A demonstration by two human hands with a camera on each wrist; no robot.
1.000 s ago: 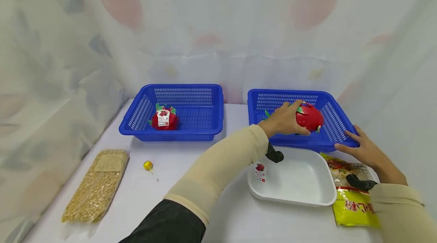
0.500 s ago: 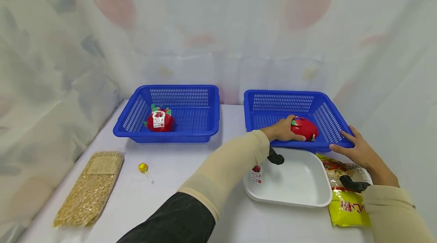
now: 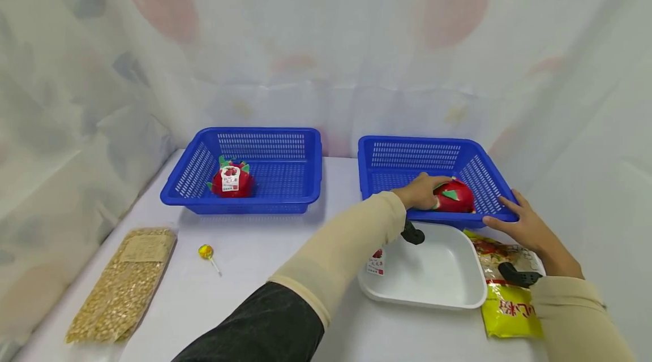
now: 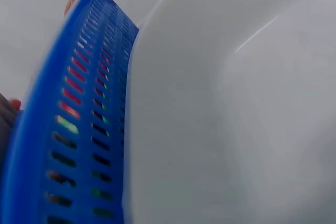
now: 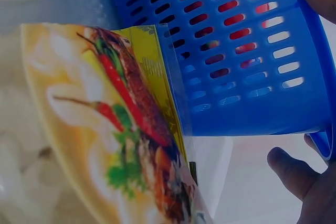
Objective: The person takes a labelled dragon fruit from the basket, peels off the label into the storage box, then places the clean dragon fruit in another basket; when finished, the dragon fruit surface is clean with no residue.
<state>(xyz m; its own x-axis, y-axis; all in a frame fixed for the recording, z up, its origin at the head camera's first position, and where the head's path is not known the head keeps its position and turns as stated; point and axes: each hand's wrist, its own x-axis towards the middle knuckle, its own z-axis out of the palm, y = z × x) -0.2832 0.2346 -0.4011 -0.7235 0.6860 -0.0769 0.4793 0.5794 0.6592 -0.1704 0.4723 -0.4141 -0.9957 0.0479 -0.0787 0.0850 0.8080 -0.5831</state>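
The left hand (image 3: 421,193) has its fingers curled over the left end of a dragon fruit (image 3: 457,199), grasping it low in the right blue basket (image 3: 415,157). From here the fruit sits just right of that hand, against the basket's near wall; the left wrist view shows red through the slots. Its underside and the thumb are hidden from me. The right hand (image 3: 532,230) is clenched on the basket's near right corner, the fruit lying to its left, apart from it.

Nearer stands a white tray (image 3: 448,271), with a yellow packet (image 3: 509,314) to its right. Over on the left, 1 labelled dragon fruit (image 3: 243,184) lies in the left blue basket (image 3: 285,178). Nearer on the surface (image 3: 275,243) are 1 lollipop (image 3: 206,251) and a clear bag of yellowish grains (image 3: 119,294).
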